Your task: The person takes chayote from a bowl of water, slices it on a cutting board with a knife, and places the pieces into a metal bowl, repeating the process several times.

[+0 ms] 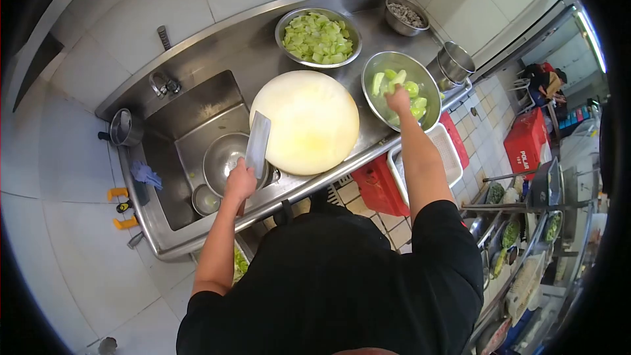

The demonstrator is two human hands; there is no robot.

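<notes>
My left hand (241, 181) is closed round the handle of a cleaver (258, 142), whose broad blade overlaps the left edge of the round cutting board (304, 122). No vegetable lies on the board. My right hand (398, 100) reaches into a metal bowl (375, 63) to the right of the board. Its fingers are closed at a pale green vegetable piece (396, 79), partly hiding it. Several more pale green chunks sit in the same bowl. Behind the board, another metal bowl (279, 38) is heaped with thin green vegetable slices (319, 37).
On the left, the sink (161, 158) holds a large metal bowl (222, 158) and a smaller one. A faucet (164, 84) stands behind it. A bowl of greyish bits (407, 14) and stacked metal pots (455, 62) stand at the right. Below the counter are a white basket (449, 151) and red crates.
</notes>
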